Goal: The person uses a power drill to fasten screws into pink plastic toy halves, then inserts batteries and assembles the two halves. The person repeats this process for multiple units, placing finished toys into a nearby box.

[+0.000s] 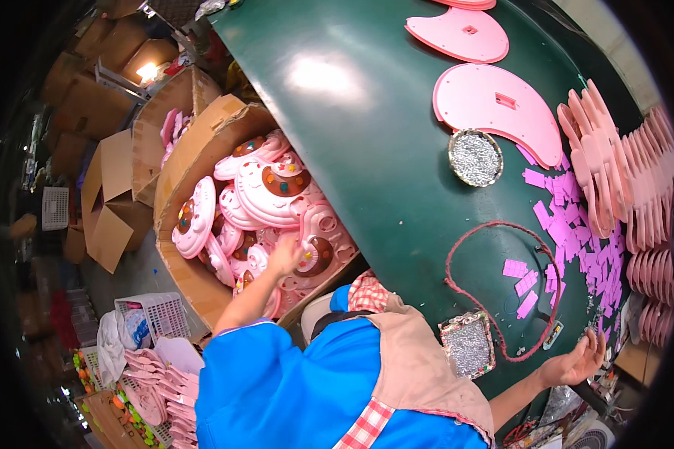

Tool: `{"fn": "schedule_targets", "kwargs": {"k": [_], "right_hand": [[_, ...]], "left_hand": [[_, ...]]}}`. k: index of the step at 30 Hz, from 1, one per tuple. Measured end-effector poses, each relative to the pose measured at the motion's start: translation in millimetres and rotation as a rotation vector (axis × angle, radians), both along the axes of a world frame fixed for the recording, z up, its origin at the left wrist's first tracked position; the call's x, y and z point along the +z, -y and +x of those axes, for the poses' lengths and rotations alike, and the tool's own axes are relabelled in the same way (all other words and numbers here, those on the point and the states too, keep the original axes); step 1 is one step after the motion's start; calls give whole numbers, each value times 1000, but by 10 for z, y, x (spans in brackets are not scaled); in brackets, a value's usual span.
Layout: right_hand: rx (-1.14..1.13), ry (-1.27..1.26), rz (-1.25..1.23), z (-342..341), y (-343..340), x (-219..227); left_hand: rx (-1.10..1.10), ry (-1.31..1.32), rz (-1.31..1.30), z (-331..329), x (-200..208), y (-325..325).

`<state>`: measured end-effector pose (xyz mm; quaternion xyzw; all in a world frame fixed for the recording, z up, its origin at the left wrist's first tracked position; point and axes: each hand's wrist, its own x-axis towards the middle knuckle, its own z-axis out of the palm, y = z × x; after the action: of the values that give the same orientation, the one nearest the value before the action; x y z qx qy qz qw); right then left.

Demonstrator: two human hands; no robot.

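Observation:
My left hand point(284, 256) reaches down into a large cardboard box point(191, 161) filled with pink plastic shells point(277, 194). These are rounded, with brown patches and small coloured dots. The hand touches or hovers just over one shell; its fingers are too small and smeared to read. At the right side of the green table my right hand point(577, 361) is held with its fingers apart, and nothing shows in it. Close by are a small tool-like item point(553, 335) and a looped reddish cord point(448, 262) on the tabletop.
On the green table point(337, 142) lie flat pink crescent panels point(494, 105), scattered purple pieces point(569, 224), a round bowl point(475, 157) and a square tray point(468, 348) of small metal parts. Stacked pink parts point(595, 157) line the right edge. A white basket point(165, 314) stands lower left.

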<state>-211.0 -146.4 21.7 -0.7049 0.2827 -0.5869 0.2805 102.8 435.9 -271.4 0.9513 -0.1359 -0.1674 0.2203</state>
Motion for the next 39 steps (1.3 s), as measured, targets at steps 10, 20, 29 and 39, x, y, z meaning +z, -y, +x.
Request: {"fn": "schedule_targets", "kwargs": {"k": [10, 20, 29, 39], "right_hand": [[-115, -442, -302, 1529, 1096, 562], [-186, -528, -171, 2006, 2156, 576], [48, -375, -398, 195, 128, 143], [245, -643, -11, -860, -731, -540]], "left_hand": [[-277, 672, -623, 2057, 2224, 2903], [-988, 433, -354, 1975, 2139, 5679], [-912, 398, -301, 2278, 2001, 5538], [-837, -74, -560, 2178, 3027, 4991]]}}
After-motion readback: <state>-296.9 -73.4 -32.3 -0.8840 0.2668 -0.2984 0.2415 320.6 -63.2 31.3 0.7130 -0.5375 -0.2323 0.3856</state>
